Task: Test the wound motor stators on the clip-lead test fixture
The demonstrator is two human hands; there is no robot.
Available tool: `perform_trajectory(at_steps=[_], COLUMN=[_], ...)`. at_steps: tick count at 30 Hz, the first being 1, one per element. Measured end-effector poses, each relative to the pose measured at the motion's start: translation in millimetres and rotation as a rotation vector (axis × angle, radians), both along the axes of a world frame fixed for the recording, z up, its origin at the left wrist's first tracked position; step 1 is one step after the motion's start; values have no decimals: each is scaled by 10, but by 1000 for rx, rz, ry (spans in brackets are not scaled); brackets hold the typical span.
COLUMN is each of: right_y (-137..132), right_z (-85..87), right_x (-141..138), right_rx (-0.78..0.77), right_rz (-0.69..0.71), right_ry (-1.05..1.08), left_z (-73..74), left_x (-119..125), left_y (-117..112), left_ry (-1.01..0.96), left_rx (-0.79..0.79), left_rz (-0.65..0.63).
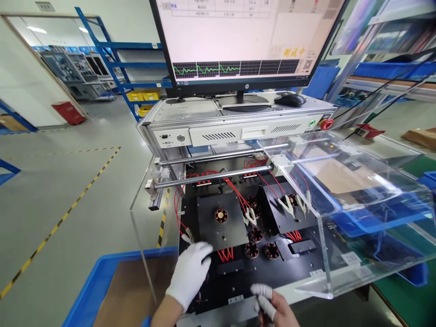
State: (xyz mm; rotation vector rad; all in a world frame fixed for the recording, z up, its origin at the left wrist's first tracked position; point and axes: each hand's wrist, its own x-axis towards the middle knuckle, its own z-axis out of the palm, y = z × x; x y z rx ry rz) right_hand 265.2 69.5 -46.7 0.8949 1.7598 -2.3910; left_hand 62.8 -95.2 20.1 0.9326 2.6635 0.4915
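My left hand, in a white glove, hovers over the left front of the black test bench. Its thumb stands apart from the bent fingers, and no object shows in it. Just beyond the fingertips is a white clip on red wires. My right hand, with white coverings on its fingertips, is at the bench's front edge, its fingers pressed together; what they hold, if anything, is hidden. A round motor stator with red-copper coils sits on the left raised plate. Several similar stators lie between the plates.
A clear acrylic cover rises over the bench's right side, and metal rails cross its back. Further white clips lie by the plates. Behind are a monitor, mouse and red stop button. A blue tray stands left.
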Motion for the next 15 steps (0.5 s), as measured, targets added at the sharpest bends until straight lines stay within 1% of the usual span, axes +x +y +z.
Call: perform_trajectory(at_steps=[1, 3, 4, 5, 6, 8, 10, 12, 15], right_y=[46, 172, 246, 323, 399, 537, 636, 687, 693], right_z=[169, 491, 619, 713, 769, 782, 712, 625, 547], right_x=[-202, -669, -917, -1163, -1400, -1814, -2117, -2304, -2423], right_rx=[37, 117, 146, 162, 168, 159, 135, 104, 73], right_rz=[-10, -58, -89, -115, -144, -185, -210, -232, -259], right_ry=[68, 212, 264, 299, 322, 336, 319, 282, 241], left_z=[15, -30, -80, -139, -196, -281, -308, -289, -241], left_x=[-94, -276, -353, -415, -460, -505, -513, -516, -550], left_y=[136, 421, 550, 659, 744, 844, 872, 870, 868], left_ry=[32, 72, 66, 50, 40, 52, 76, 78, 28], left_rx=[109, 249, 294, 334, 373, 438, 465, 461, 466], left_rz=[57, 155, 172, 163, 144, 110, 95, 94, 78])
